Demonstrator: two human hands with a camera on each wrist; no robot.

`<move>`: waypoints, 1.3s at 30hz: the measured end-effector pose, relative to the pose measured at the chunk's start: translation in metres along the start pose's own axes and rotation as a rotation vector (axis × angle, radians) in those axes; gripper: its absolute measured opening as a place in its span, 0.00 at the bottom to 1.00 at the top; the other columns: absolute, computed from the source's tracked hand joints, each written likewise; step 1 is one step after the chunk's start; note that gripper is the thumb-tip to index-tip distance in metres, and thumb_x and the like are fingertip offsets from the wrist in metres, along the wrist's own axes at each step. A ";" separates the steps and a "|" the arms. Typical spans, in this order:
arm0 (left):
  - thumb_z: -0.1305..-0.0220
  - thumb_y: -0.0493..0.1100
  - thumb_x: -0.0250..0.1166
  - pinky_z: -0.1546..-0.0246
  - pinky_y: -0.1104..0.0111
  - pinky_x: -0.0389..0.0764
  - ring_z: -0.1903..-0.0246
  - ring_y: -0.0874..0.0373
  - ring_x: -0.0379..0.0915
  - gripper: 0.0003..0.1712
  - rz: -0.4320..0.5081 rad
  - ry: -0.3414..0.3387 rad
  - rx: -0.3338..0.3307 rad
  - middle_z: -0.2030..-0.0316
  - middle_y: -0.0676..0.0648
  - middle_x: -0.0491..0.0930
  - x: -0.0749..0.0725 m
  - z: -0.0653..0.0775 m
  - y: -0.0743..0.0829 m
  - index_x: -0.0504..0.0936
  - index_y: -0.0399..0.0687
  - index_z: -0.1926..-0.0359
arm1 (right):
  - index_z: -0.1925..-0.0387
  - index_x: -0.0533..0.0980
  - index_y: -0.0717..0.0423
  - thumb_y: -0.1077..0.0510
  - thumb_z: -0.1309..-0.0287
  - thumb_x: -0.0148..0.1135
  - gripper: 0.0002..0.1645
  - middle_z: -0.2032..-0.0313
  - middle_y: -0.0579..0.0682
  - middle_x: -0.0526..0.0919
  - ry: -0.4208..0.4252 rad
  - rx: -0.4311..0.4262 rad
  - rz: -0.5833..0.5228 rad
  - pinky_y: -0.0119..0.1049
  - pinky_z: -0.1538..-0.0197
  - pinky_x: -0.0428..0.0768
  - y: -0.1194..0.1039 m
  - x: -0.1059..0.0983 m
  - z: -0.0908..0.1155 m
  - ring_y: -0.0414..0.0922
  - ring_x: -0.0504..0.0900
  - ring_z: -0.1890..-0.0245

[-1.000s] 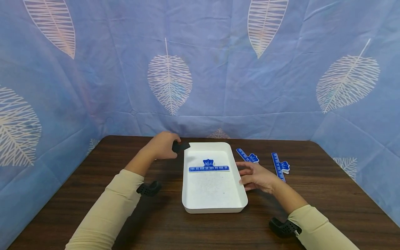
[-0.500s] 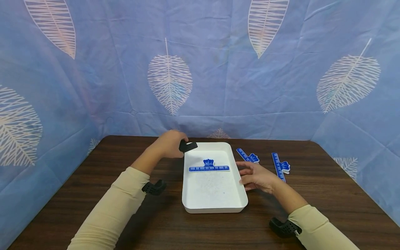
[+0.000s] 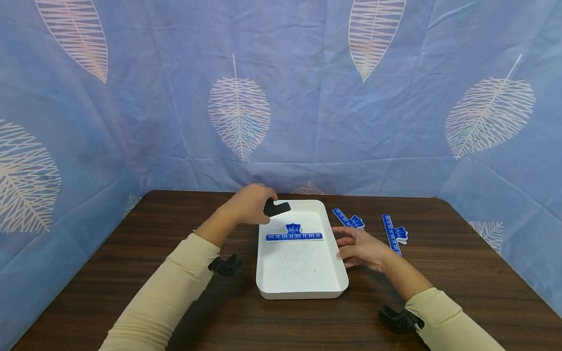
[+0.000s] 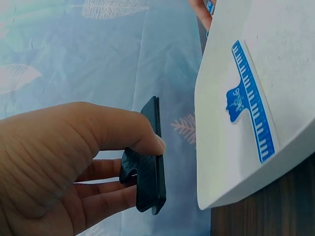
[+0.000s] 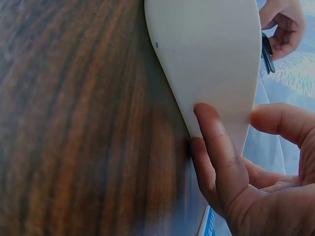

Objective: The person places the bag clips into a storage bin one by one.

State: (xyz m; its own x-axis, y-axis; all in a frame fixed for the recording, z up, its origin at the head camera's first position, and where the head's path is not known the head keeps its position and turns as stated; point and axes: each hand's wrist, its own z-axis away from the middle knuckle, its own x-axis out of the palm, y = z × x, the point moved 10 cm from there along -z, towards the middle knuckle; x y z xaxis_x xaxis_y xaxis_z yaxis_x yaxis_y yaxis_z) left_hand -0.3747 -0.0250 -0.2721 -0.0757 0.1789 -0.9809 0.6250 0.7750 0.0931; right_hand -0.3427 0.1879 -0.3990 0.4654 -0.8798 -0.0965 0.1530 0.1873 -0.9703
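Observation:
A black clip (image 4: pixel 143 164) with a long flat jaw is pinched between the thumb and fingers of my left hand (image 3: pixel 251 204). That hand hovers over the far left corner of a white tray (image 3: pixel 290 278), the clip above the tray's inside. On the tray floor lies a blue clip with a piano-key pattern (image 3: pixel 293 237). At the tray's right side, my right hand (image 3: pixel 363 249) holds the wall: in the right wrist view its thumb touches the rim and its fingers lie against the outer face.
Two more blue piano-key clips lie right of the tray, a nearer-in clip (image 3: pixel 350 219) beyond the right hand and an outer clip (image 3: pixel 393 234). The dark wooden table (image 3: pixel 461 273) ends at a blue leaf-print cloth (image 3: pixel 303 122).
My left hand has moved rightward with the black clip, from beside the tray's left rim to over its far left corner. The right hand and tray have stayed put.

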 end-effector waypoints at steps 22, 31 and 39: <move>0.51 0.43 0.75 0.53 0.63 0.77 0.57 0.54 0.74 0.29 0.032 -0.044 0.052 0.54 0.47 0.81 0.018 -0.021 0.028 0.81 0.44 0.45 | 0.27 0.47 0.67 0.70 0.49 0.64 0.52 0.41 0.72 0.69 -0.010 -0.003 -0.010 0.51 0.55 0.82 0.000 0.001 0.000 0.54 0.82 0.53; 0.51 0.43 0.73 0.53 0.65 0.77 0.57 0.56 0.73 0.29 0.010 -0.096 0.048 0.55 0.49 0.81 0.031 -0.027 0.035 0.81 0.46 0.44 | 0.27 0.47 0.67 0.69 0.49 0.64 0.52 0.42 0.71 0.70 -0.010 -0.013 -0.001 0.51 0.55 0.82 0.001 -0.001 -0.001 0.54 0.82 0.54; 0.49 0.44 0.73 0.50 0.66 0.77 0.56 0.57 0.73 0.29 0.017 -0.133 0.031 0.54 0.50 0.80 0.048 -0.037 0.036 0.80 0.48 0.44 | 0.27 0.47 0.67 0.69 0.49 0.64 0.52 0.42 0.70 0.71 -0.009 -0.010 -0.005 0.52 0.55 0.82 0.002 0.000 -0.001 0.54 0.83 0.55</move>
State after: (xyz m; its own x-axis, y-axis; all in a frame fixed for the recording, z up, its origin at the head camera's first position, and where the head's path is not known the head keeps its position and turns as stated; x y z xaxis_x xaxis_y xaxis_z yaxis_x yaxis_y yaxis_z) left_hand -0.3844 0.0336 -0.3091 0.0381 0.1084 -0.9934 0.6490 0.7532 0.1071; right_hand -0.3436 0.1879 -0.4015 0.4727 -0.8767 -0.0894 0.1470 0.1785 -0.9729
